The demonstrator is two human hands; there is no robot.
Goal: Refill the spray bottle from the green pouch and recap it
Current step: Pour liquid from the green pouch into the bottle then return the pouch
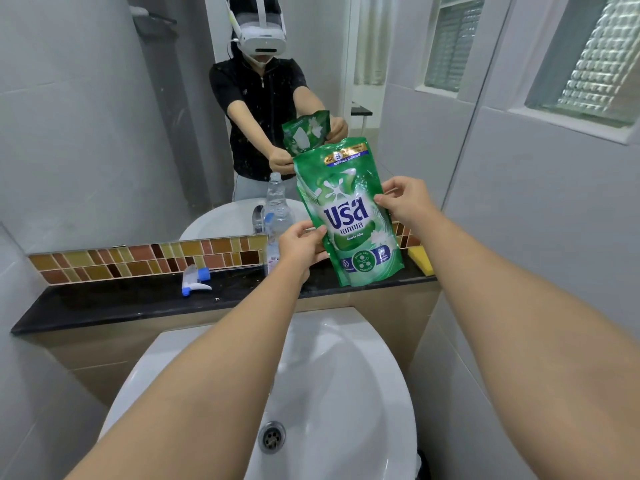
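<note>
I hold the green pouch (349, 216) upright above the black ledge, its printed front facing me. My left hand (300, 244) grips its lower left edge and my right hand (403, 202) pinches its right edge. Just left of the pouch, partly hidden by my left hand, the clear spray bottle (276, 225) stands uncapped on the ledge. Its white and blue trigger sprayer head (195, 279) lies on its side further left on the ledge.
The black ledge (104, 303) runs below a mirror and a strip of brown mosaic tiles. A yellow sponge (423, 259) sits at the ledge's right end. The white sink (311, 393) with its drain lies below my arms. The chrome tap stands behind the bottle.
</note>
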